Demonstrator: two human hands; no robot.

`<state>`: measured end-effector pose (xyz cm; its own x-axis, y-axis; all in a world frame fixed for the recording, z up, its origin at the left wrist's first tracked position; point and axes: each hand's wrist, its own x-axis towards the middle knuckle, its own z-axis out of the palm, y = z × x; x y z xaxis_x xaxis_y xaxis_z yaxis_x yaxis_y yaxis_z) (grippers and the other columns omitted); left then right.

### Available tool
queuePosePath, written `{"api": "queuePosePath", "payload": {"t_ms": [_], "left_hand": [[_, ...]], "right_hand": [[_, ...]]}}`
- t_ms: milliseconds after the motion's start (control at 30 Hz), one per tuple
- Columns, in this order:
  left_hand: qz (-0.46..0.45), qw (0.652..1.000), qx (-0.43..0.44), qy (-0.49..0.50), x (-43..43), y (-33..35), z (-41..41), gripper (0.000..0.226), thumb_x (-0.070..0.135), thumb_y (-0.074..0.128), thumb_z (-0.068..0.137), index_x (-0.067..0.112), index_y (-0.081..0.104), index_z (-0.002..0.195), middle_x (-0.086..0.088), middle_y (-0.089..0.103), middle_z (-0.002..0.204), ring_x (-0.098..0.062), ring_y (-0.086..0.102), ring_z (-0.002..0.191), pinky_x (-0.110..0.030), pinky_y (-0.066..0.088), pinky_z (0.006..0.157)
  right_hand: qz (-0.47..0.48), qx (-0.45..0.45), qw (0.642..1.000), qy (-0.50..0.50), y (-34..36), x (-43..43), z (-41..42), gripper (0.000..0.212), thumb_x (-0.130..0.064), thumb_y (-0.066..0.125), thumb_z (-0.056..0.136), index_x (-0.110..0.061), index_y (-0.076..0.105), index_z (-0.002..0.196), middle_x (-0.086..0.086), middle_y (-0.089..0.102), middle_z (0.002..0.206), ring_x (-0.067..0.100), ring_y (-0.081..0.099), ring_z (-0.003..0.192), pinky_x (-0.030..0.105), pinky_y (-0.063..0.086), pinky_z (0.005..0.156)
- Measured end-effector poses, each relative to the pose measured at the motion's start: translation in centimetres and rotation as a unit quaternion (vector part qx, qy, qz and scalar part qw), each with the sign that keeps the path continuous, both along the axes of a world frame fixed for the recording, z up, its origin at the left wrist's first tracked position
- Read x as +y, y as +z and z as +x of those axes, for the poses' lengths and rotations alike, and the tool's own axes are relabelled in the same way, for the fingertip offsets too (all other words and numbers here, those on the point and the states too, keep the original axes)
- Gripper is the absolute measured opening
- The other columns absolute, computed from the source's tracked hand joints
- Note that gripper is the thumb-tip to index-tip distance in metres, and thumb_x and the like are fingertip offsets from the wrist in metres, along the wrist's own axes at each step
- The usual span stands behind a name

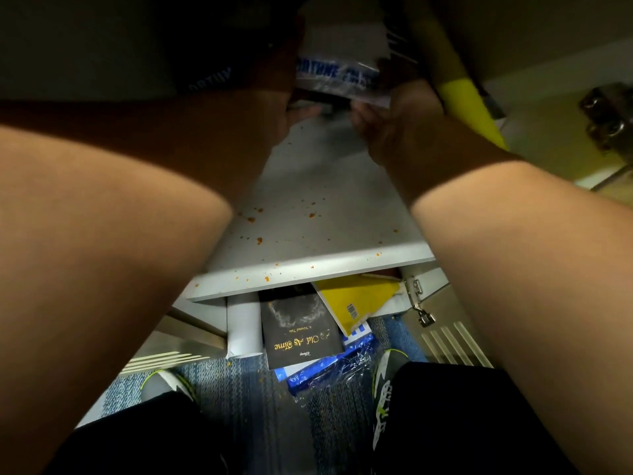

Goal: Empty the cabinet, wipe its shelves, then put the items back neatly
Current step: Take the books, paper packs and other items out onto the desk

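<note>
Bag [337, 75] of clear plastic with blue lettering is held deep in the cabinet, above the far end of the shelf [308, 207], between two grips. The bag's left end is grasped by the left grip [277, 94], whose thumb is seen under the lower edge while its fingers are lost in shadow. The bag's lower right corner is pinched by the right grip [387, 121], its fingers curled up against the plastic. One bag is counted, and one shelf, which is white and flecked with many small orange specks, thickest toward its front edge. One yellow tube [466, 104] is seen just right of the right grip, its upper part lost in the dark. On the carpet [246, 389] below the shelf's front edge, one black book [301, 334] with gold lettering, one yellow book [356, 299], one white tube [243, 327] and one blue wrapper [322, 371] are piled together; the tops of the books and the white tube are cut off by the shelf, and the wrapper is partly covered by the black book. Two shoes are seen, the left shoe [168, 382] and the right shoe [385, 375], either side of the pile. One hinge [416, 299] is fixed at the lower right. The lettering on the bag is blurred and cannot be read in full.
</note>
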<state>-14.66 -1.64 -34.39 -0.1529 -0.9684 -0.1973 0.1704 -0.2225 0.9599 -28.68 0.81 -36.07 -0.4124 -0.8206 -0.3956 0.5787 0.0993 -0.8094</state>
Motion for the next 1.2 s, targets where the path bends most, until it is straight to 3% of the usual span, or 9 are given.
{"api": "queuePosePath", "payload": {"t_ms": [67, 100, 233, 467, 600, 733, 900, 967, 1200], "left_hand": [[0.006, 1.0, 0.011, -0.01, 0.2, 0.2, -0.4, 0.015, 0.032, 0.062, 0.099, 0.021, 0.056, 0.108, 0.0, 0.068, 0.098, -0.018, 0.07, 0.088, -0.035, 0.063, 0.071], [0.018, 1.0, 0.013, -0.017, 0.7, 0.3, -0.5, 0.01, 0.029, 0.061, 0.1, 0.02, 0.056, 0.104, -0.002, 0.067, 0.097, -0.02, 0.069, 0.088, -0.035, 0.062, 0.072], [0.065, 0.998, 0.013, 0.0, 2.2, 0.0, 0.2, 0.009, 0.028, 0.063, 0.097, 0.02, 0.061, 0.101, -0.004, 0.07, 0.101, -0.024, 0.071, 0.097, -0.039, 0.059, 0.085], [0.146, 0.988, 0.031, 0.045, 5.2, -0.9, 3.2, 0.024, 0.028, 0.064, 0.089, 0.018, 0.064, 0.111, -0.009, 0.069, 0.108, -0.026, 0.069, 0.098, -0.043, 0.057, 0.088], [0.133, 0.99, 0.004, 0.054, 5.3, -0.6, 4.0, 0.032, 0.041, 0.074, 0.088, 0.019, 0.067, 0.11, -0.008, 0.076, 0.1, -0.024, 0.075, 0.091, -0.041, 0.063, 0.076], [0.114, 0.99, 0.061, 0.06, 5.7, -1.8, 4.6, 0.033, 0.035, 0.074, 0.091, 0.016, 0.067, 0.116, -0.012, 0.072, 0.11, -0.027, 0.074, 0.095, -0.033, 0.062, 0.07], [0.114, 0.984, 0.118, 0.066, 7.4, -5.6, 6.4, 0.048, 0.031, 0.073, 0.09, 0.013, 0.058, 0.131, -0.013, 0.071, 0.119, -0.03, 0.074, 0.098, -0.038, 0.061, 0.076], [0.117, 0.98, 0.141, 0.072, 7.6, -5.8, 6.8, 0.049, 0.029, 0.073, 0.09, 0.013, 0.056, 0.134, -0.014, 0.071, 0.121, -0.031, 0.074, 0.1, -0.041, 0.062, 0.079], [0.134, 0.974, 0.171, 0.071, 8.6, -6.4, 7.8, 0.062, 0.023, 0.078, 0.082, 0.012, 0.055, 0.139, -0.014, 0.069, 0.125, -0.033, 0.073, 0.102, -0.045, 0.062, 0.078]], "right_hand": [[-0.005, -0.007, 1.0, 0.006, -0.3, 0.2, -0.4, 0.018, -0.028, 0.053, 0.103, -0.012, 0.061, 0.105, 0.006, 0.066, 0.065, 0.012, 0.054, 0.045, 0.019, 0.047, 0.045], [0.012, -0.01, 1.0, -0.001, -0.4, 0.4, -0.6, 0.023, -0.034, 0.055, 0.102, -0.011, 0.061, 0.1, 0.003, 0.061, 0.06, 0.012, 0.052, 0.043, 0.02, 0.046, 0.044], [0.052, 0.046, 0.998, 0.003, 0.1, 2.2, 0.0, 0.026, -0.038, 0.072, 0.091, -0.013, 0.064, 0.094, 0.004, 0.065, 0.072, 0.011, 0.062, 0.045, 0.023, 0.056, 0.05], [0.074, 0.14, 0.986, 0.044, -0.1, 5.0, -1.0, 0.006, -0.023, 0.062, 0.087, -0.018, 0.064, 0.083, -0.002, 0.073, 0.065, 0.018, 0.071, 0.061, 0.033, 0.06, 0.064], [0.118, 0.207, 0.962, 0.133, 1.3, 4.5, -1.0, 0.027, -0.044, 0.074, 0.086, -0.022, 0.068, 0.1, -0.001, 0.078, 0.079, 0.016, 0.075, 0.066, 0.031, 0.06, 0.057], [0.113, 0.202, 0.96, 0.157, 2.2, 4.2, -1.4, 0.03, -0.028, 0.08, 0.081, -0.017, 0.066, 0.106, 0.004, 0.079, 0.089, 0.021, 0.077, 0.079, 0.039, 0.063, 0.064], [0.099, 0.312, 0.93, 0.164, -0.2, 4.7, -0.2, 0.047, -0.055, 0.079, 0.078, -0.027, 0.064, 0.112, -0.008, 0.077, 0.093, 0.009, 0.075, 0.071, 0.026, 0.059, 0.057], [0.085, 0.313, 0.937, 0.13, -0.6, 4.5, 0.7, 0.043, -0.056, 0.079, 0.078, -0.029, 0.064, 0.108, -0.01, 0.076, 0.089, 0.005, 0.074, 0.068, 0.02, 0.056, 0.052], [0.067, 0.273, 0.946, 0.158, -0.5, 5.7, 0.9, 0.029, -0.042, 0.081, 0.079, -0.025, 0.068, 0.099, -0.007, 0.078, 0.08, 0.013, 0.076, 0.073, 0.03, 0.062, 0.063]]}}
